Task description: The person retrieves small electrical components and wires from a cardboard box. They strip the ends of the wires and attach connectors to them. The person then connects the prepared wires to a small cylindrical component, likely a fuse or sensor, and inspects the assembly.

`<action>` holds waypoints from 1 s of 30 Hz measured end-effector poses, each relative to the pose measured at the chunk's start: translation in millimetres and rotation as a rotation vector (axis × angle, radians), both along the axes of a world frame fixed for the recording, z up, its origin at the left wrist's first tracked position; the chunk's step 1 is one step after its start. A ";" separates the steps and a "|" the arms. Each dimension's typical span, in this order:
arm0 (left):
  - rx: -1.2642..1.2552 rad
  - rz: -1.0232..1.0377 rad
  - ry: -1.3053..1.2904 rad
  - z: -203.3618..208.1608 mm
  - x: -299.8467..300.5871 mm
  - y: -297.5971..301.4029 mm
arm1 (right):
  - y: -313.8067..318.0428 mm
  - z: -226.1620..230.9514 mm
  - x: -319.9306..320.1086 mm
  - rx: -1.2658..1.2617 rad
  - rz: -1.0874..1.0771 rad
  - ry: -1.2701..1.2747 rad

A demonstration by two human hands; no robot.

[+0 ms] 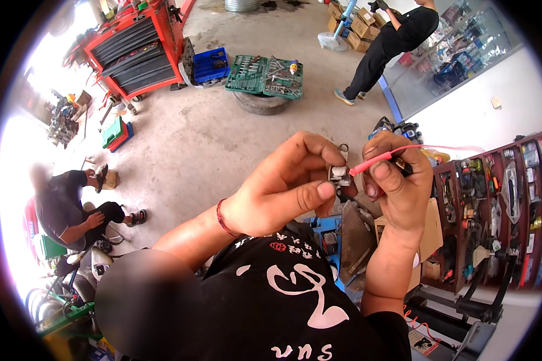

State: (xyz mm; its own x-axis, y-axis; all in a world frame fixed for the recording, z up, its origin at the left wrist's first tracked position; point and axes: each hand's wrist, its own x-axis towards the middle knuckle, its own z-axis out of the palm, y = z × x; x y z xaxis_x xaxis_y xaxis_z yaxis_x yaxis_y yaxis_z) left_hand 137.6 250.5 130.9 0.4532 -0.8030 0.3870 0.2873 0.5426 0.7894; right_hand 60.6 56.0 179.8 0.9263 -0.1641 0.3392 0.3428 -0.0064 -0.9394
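Note:
My left hand [277, 189], a red cord round its wrist, is closed on a small metal part [339, 175] with a pale block in its middle. Thumb and fingers pinch it from both sides. In my closed right hand [400, 189] is a red test probe [372, 163], its thin red lead running off to the right. The probe's tip end points left and sits close against the metal part; whether it touches cannot be made out. A dark object, partly hidden, shows between the right fingers behind the probe.
An open green socket-set case [265, 77] rests on a tyre [261, 104], near a red tool cabinet [140, 57] and blue tray [211, 65]. One person [72, 204] sits at left; another [397, 42] stands far right. Stocked shelves [494, 210] line the right, beside a cardboard box [430, 231].

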 end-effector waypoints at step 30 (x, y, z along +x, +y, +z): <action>-0.060 -0.097 0.106 12.7 -6.0 -9.0 | 1.8 -15.7 -4.5 0.236 0.096 -0.193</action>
